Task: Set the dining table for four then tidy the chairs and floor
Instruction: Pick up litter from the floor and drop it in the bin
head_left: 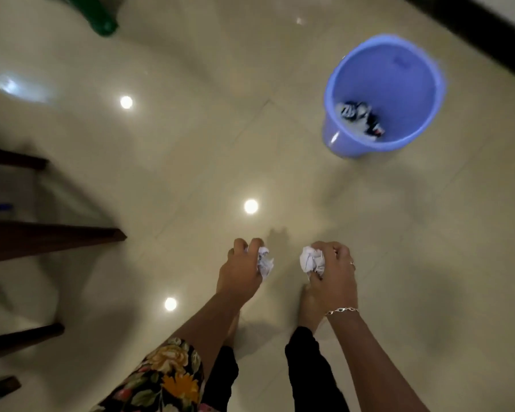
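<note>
left hand: fingers curled round paper ball, near centre | right hand: fingers curled round second ball, just right of the first, not touching | bucket: blue, upright on floor, far right, well apart from both hands, scraps inside | chair legs: dark, left edge

Single head-worn wide-angle cam here, pointing steeply down at the tiled floor. The left hand and right hand sit close in at bottom centre, the blue bucket is further ahead at upper right, and dark chair legs poke in from the left edge
</note>
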